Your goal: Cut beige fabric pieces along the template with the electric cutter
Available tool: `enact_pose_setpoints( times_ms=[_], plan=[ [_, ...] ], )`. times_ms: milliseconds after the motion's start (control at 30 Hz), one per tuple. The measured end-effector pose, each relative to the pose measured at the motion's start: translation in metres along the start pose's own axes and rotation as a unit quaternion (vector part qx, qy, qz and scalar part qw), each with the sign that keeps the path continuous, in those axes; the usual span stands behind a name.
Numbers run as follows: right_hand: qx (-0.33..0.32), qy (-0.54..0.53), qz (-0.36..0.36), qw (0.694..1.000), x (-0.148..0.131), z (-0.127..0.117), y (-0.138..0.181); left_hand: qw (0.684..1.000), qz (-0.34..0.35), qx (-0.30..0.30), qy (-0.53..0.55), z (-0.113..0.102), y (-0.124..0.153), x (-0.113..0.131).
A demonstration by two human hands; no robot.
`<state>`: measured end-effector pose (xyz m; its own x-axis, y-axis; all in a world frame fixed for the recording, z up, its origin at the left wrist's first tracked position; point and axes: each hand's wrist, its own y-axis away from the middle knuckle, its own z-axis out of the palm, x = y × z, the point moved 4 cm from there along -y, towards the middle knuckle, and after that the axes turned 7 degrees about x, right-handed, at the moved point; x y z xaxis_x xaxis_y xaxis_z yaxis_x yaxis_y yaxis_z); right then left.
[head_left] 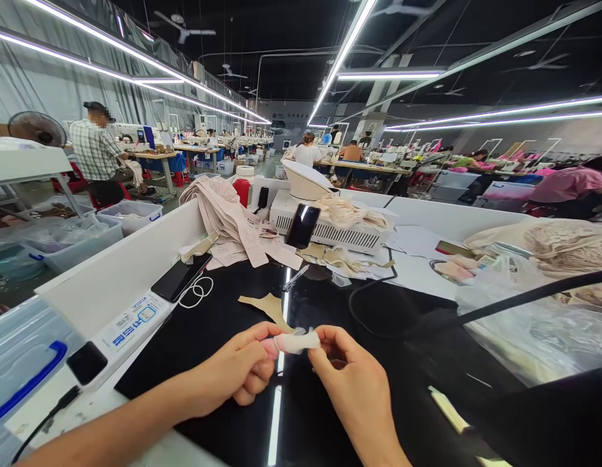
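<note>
item: small white piece [301, 342], between your hands, on the near side of the tan scrap [268, 309]. probable handling: light, soft, easily creased; best taken by its ends, fingertips only. your left hand [250, 363]: curled, at the piece's left end; cannot tell whether it pinches the piece or wears it on a digit. your right hand [354, 376]: thumb and fingertips clamped on the right end, wrist nearer you than the scrap.

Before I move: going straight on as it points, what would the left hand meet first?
The left hand would likely meet the right hand, just past the white piece between them; depth is unclear.
</note>
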<state>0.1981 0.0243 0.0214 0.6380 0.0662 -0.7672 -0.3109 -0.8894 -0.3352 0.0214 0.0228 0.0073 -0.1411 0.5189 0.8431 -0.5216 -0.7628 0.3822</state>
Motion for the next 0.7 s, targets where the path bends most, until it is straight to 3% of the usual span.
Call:
enact_pose_setpoints(
  times_ms=[133, 333, 433, 533, 633, 700],
  plan=[
    [-0.024, -0.006, -0.012, 1.000, 0.003, 0.005, 0.000, 0.980, -0.080, -0.045, 0.178, -0.004, -0.006, 0.000],
    [-0.120, -0.038, -0.058, 0.990, -0.004, 0.024, 0.013, 0.892, -0.178, -0.107, 0.402, -0.012, -0.010, 0.000],
    [-0.142, -0.067, -0.094, 0.983, -0.013, 0.026, 0.021, 0.884, -0.180, -0.097, 0.421, -0.015, -0.012, -0.001],
    [-0.114, -0.122, -0.104, 0.980, -0.018, 0.018, 0.024, 0.885, -0.192, -0.096, 0.412, -0.013, -0.014, -0.003],
    [-0.111, -0.216, -0.020, 0.970, -0.013, 0.015, 0.023, 0.890, -0.207, -0.098, 0.394, -0.008, -0.013, -0.006],
    [-0.149, -0.294, 0.057, 0.943, -0.009, 0.019, 0.024, 0.903, -0.204, -0.094, 0.366, -0.006, -0.012, -0.007]
  ],
)
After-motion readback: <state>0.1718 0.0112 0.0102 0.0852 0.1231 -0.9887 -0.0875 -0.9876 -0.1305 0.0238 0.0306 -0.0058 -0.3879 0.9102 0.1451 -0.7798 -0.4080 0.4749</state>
